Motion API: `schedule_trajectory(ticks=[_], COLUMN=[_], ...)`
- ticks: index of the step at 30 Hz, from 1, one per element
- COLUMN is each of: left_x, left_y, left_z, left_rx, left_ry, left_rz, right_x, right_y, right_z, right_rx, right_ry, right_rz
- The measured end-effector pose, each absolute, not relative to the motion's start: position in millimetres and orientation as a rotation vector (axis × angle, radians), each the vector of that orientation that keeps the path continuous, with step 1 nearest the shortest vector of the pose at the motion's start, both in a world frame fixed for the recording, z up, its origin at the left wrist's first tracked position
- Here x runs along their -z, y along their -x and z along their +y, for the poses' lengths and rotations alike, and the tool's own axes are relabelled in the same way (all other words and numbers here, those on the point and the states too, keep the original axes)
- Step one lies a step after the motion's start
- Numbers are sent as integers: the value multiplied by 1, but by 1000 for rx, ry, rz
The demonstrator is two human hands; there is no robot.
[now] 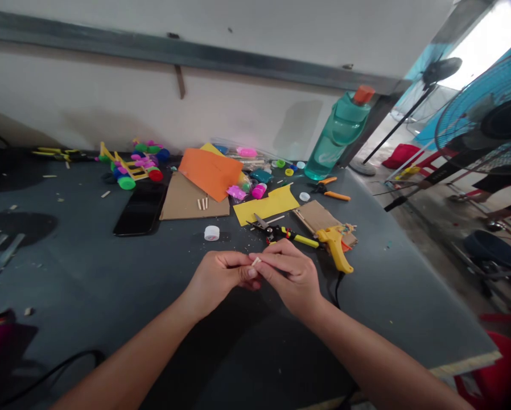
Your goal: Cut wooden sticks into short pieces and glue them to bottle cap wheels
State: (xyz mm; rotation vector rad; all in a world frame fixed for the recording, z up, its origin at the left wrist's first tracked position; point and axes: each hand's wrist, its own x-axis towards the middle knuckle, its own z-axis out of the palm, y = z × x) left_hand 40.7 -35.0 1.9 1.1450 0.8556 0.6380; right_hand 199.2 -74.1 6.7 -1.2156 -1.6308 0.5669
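Head view. L hand [217, 282] and R hand [296, 276] meet fingertip to fingertip just above the counter [392, 285], near its front. Btwn them: a small wooden piece [256, 261], pale, tilted, one end showing. R grip: thumb & index pinched on the piece. L grip: thumb & fingers pressed together, apparently pinching the same piece; exact contact partly hidden.

Handling (judgement): so short a piece calls for a light tip pinch; keep pads off the end being worked, and steady both wrists, b/c any twist prob. tips it. Too firm a squeeze could make it slip or split. If glue is used, keep skin clear of the joint.

Materials: the piece looks like raw wood, straight-edged, matte. Three similar short sticks [203, 204] lie side by side on brown cardboard [178, 199], flat & stiff-looking, w/ an orange sheet [208, 171] overlapping its rear. R of these: yellow sheet [264, 206], smooth, irregular outline. White cap [211, 233]: squat cylinder, prob. plastic, just beyond L hand. Pliers [300, 237]: metal jaws, yellow-&-black handles, beyond R hand. Yellow glue gun [336, 245]: hard plastic, dark cord, beside a smaller cardboard piece [317, 215]. Phone [138, 210]: glossy dark slab, far L.
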Motion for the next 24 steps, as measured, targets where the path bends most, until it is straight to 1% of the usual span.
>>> schedule_trajectory(ticks=[6,17,21,24], left_x=[-5,-4,-5,-3], left_y=[-39,-39,-40,-41], left_z=[-36,-39,-39,-37], left_rx=[-667,-710,-697,-600], left_ry=[-1465,-1630,-1569,-1311], left_rz=[964,1017,1011,911], right_x=[-11,-9,-9,-5], right_y=[-197,-197,-196,-195], right_z=[-76,-77,-76,-72], right_rx=[-432,-386,-556,-868], right_ry=[1164,1182,1246,1283], right_rz=[-1698,-1679,-1574,-1348])
